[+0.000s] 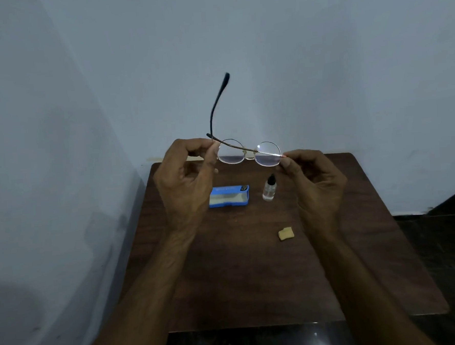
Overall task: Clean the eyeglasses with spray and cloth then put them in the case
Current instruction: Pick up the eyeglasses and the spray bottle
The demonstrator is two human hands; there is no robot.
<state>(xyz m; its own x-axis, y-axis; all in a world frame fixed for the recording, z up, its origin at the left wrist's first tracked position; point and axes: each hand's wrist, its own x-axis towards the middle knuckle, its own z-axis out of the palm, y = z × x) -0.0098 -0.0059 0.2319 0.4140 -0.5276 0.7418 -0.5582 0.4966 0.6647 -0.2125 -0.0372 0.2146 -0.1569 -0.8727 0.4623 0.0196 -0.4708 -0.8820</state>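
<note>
Holding glasses (pixel 249 153) up over the far end of the table (pixel 240 265), both forearms angled up from the near edge. Left hand (pixel 184 185) pinches the left hinge corner between thumb and forefinger, other fingers loosely curled. Right hand (pixel 315 185) pinches the right frame corner the same way. One temple sticks straight up from the left hinge, the other lies folded across the lenses. Frame tilted, right end lower. On the table below: blue case (pixel 229 196), beige lining showing; bottle (pixel 270 188) upright just right of it; folded cloth (pixel 286 233) nearer, apart from both.
</note>
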